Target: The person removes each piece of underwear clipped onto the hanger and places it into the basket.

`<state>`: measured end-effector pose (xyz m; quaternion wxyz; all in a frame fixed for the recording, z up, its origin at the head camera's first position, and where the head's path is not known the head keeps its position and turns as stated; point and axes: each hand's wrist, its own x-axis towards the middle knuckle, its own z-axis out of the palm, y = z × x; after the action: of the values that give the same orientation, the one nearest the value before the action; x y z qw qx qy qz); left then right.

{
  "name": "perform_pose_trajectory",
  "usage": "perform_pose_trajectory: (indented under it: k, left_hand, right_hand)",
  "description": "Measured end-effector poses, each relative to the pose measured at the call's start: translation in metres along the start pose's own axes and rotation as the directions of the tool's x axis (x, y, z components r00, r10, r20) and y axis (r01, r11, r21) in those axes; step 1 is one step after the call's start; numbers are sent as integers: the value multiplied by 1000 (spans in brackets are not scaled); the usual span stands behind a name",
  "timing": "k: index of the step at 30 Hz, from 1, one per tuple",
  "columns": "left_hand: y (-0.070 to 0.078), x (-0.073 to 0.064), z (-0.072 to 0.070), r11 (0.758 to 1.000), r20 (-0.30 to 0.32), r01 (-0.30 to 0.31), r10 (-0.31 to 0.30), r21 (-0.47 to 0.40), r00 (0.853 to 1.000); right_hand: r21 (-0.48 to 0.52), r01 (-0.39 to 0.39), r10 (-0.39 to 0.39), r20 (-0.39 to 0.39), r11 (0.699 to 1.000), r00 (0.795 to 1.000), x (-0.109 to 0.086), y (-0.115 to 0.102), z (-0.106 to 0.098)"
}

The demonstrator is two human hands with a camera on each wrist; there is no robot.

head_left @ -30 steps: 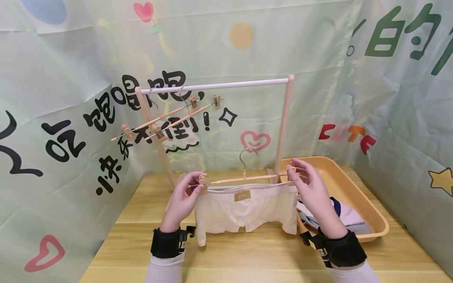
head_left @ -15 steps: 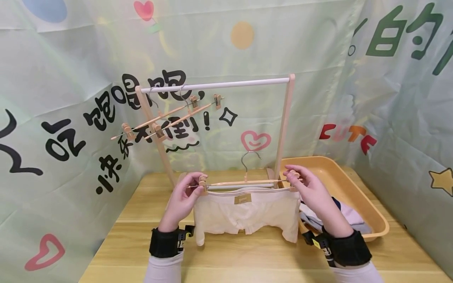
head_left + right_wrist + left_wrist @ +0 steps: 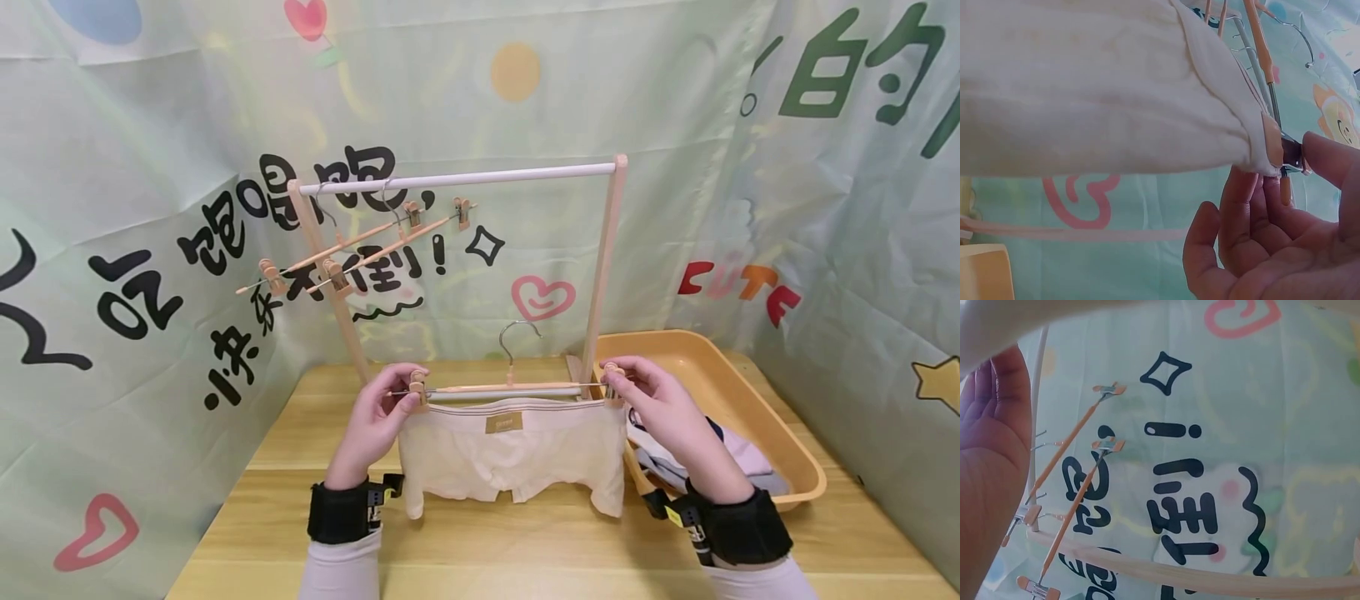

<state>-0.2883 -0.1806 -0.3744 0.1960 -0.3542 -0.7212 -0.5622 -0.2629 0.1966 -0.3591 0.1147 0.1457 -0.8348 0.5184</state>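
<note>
A pair of cream boxer briefs (image 3: 457,454) with a gold waistband label hangs from a clip hanger (image 3: 480,387), its metal hook pointing up. My left hand (image 3: 366,423) pinches the left clip (image 3: 418,390) between thumb and fingers. At the other end, my right hand (image 3: 666,412) pinches the right clip (image 3: 613,387). Close up in the right wrist view, that clip bites the waistband corner, with the thumb on its metal side and fingers behind the cloth. The left wrist view shows only part of the left palm (image 3: 991,444); its grip is hidden there.
Behind the briefs stands a wooden rack with a white rail (image 3: 480,177). Two bare clip hangers (image 3: 408,243) hang at its left end. To the right, an orange tray (image 3: 806,467) holds folded clothes (image 3: 742,462). Printed cloth walls (image 3: 645,100) enclose the wooden table (image 3: 300,500).
The right hand has come down and left, bringing the hanger's right end lower and the bar nearly level. Hanger, briefs and left hand have shifted slightly left.
</note>
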Motion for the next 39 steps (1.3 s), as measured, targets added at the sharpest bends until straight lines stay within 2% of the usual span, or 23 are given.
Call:
perform_pose_trajectory:
  k: [8, 18, 25, 33, 39]
  left_hand:
    - [-1, 0, -2, 1000, 10, -17, 17, -12, 1000]
    - [0, 0, -3, 1000, 14, 25, -25, 7, 1000]
    - [-1, -1, -2, 999, 17, 46, -46, 3, 999]
    - [-3, -2, -2, 998, -7, 59, -59, 13, 998]
    - [-2, 0, 1, 994, -29, 113, -113, -9, 993]
  right_hand:
    - [-35, -3, 2, -9, 999, 1000, -1, -2, -1]
    - [-25, 62, -63, -74, 998, 995, -3, -2, 1]
    - [-16, 56, -57, -95, 998, 994, -3, -4, 2]
    - [-36, 37, -42, -141, 999, 989, -4, -6, 2]
    - [-23, 59, -62, -162, 998, 985, -5, -7, 3]
